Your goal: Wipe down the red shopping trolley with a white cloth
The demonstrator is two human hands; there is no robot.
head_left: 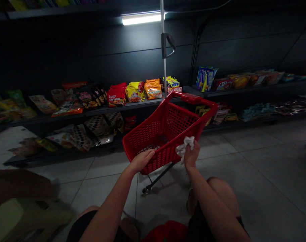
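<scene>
A red plastic shopping cart (165,153) with a perforated basket stands on the tiled floor in front of me, turned sideways. My left hand (143,160) grips the near rim of its basket toward the left end; some of the fingers are hidden. Bunched in my right hand (192,154) is a crumpled white cloth (184,147), held against the near side of the basket below the handle (192,98). The basket's inside shows no goods in the part I can see.
Dark shelves (132,107) with packaged snacks run behind the cart. A thin pole with a grey grip (164,45) stands upright by them, near a lit tube lamp (143,18). At the lower left are a pale plastic stool (16,215) and a brown box-like shape (22,185).
</scene>
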